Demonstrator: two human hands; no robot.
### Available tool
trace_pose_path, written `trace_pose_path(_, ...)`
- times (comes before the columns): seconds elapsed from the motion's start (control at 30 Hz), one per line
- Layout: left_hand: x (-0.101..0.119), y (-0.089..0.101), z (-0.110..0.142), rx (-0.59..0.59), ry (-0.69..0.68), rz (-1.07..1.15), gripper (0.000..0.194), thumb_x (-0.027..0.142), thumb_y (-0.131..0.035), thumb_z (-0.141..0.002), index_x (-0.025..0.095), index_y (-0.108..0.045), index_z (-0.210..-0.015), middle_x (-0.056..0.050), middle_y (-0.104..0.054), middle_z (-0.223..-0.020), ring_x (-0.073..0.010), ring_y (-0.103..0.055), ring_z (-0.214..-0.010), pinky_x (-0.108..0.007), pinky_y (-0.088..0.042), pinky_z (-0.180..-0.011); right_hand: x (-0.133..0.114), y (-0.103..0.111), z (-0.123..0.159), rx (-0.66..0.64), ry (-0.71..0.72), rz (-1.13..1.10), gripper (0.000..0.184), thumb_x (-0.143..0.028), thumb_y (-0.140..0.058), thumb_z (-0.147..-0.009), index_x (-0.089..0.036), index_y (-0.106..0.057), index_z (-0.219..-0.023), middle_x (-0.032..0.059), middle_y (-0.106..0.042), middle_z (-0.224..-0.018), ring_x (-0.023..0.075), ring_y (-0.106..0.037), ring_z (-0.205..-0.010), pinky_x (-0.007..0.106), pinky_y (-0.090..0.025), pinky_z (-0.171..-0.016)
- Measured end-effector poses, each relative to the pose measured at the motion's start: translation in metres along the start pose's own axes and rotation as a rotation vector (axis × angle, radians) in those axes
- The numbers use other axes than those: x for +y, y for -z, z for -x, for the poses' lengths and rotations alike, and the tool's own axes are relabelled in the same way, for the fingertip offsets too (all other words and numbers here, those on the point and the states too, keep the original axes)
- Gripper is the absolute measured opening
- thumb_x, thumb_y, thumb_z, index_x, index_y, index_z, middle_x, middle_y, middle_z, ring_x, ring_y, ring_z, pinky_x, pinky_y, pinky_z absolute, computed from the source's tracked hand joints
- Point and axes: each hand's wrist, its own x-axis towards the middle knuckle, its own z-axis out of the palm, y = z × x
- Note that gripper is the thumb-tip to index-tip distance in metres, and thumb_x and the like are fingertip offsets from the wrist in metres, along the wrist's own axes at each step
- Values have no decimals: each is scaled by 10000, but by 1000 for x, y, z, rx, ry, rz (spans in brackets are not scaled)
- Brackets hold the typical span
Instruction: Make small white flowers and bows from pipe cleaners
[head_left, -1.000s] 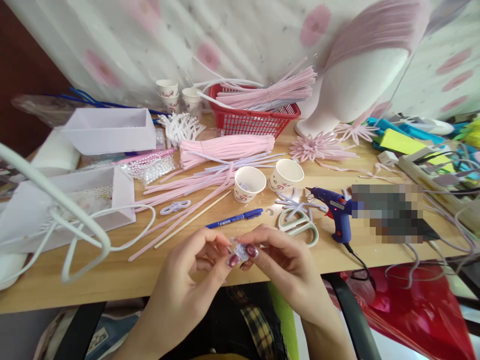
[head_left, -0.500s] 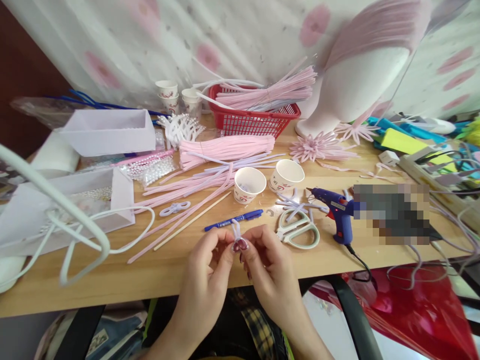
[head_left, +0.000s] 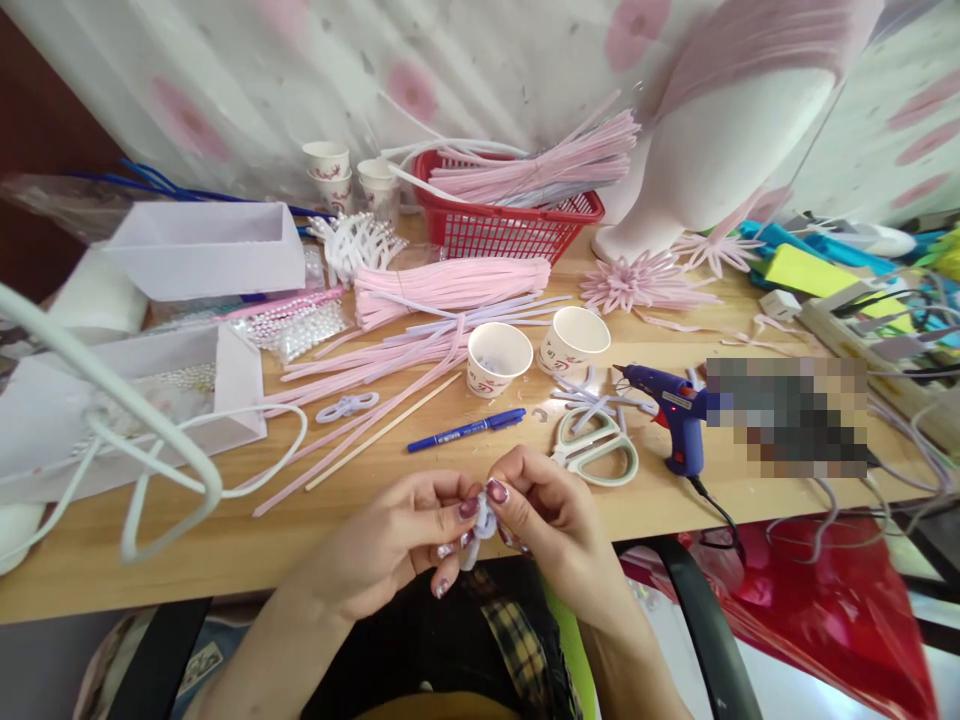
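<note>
My left hand [head_left: 390, 540] and my right hand [head_left: 544, 515] meet at the near edge of the wooden table [head_left: 300, 540]. Both pinch a small pale lilac pipe-cleaner piece [head_left: 480, 525] between thumbs and fingertips; most of it is hidden by the fingers. Just beyond the hands lie a blue pen [head_left: 465, 430] and pale green scissors [head_left: 596, 445]. A blue glue gun [head_left: 671, 410] lies to the right of the scissors.
Two paper cups [head_left: 499, 358] stand mid-table beside loose pink pipe cleaners [head_left: 442, 285]. A red basket [head_left: 510, 220] of pink stems and a white foam head [head_left: 705, 160] stand at the back. White boxes [head_left: 202, 250] sit at left, a power strip [head_left: 862, 330] and cables at right.
The pipe-cleaner piece, which stuck up between the fingers half a second ago, now hangs lower between them. Both hands have come slightly nearer, and my left hand has rolled palm-inward.
</note>
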Motion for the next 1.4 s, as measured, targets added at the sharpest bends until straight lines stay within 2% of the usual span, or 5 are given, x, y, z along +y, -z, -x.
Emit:
trace_pose_path(0.33,-24,-8,1,355,-356,-109,296,471,-760,-881,181,-705,-886,-3,-655,-783,-126,-608,-745,-227,-530,-767,5,-14,1,272,10,65,332,-475,-588,-1013,-218,-515,-816,-89,-460,-574,65,-353,-434,191,-290,-411)
trace_pose_path(0.57,-36,-19,-3,437,-537,-354,223,418,-601,-997,219,-649,-911,-8,-636,-887,-169,-606,-882,-241,-479,-835,6,-21,8,209,103,468,322,-361,-459,-1068,-202,-520,-794,-38,-492,-685,110,-425,-595,231,-356,-542)
trace_pose_path(0.97,-14,-3,15,229,-437,-662,191,356,-554,-1016,219,-624,-904,-43,-627,-978,-209,-603,-965,-279,-465,-889,0,-7,-3,-5,-157,143,455,-567,-583,-985,-201,-524,-722,-78,-365,-561,85,-302,-471,241,-226,-436)
trace_pose_path(1.23,-26,-11,7,419,-383,-292,315,517,-694,-911,205,-700,-865,-6,-636,-824,-180,-571,-837,-245,-454,-783,2,-9,-5,73,184,441,342,-377,-521,-1055,-213,-536,-756,-29,-522,-651,123,-478,-584,244,-402,-579)
trace_pose_path(1.4,-29,-12,4,467,-401,-162,350,552,-710,-889,203,-691,-865,8,-600,-770,-153,-483,-742,-248,-405,-719,11,-6,2,56,342,545,111,-206,-496,-1043,-242,-558,-1129,59,-629,-1079,194,-604,-1025,305,-498,-915)
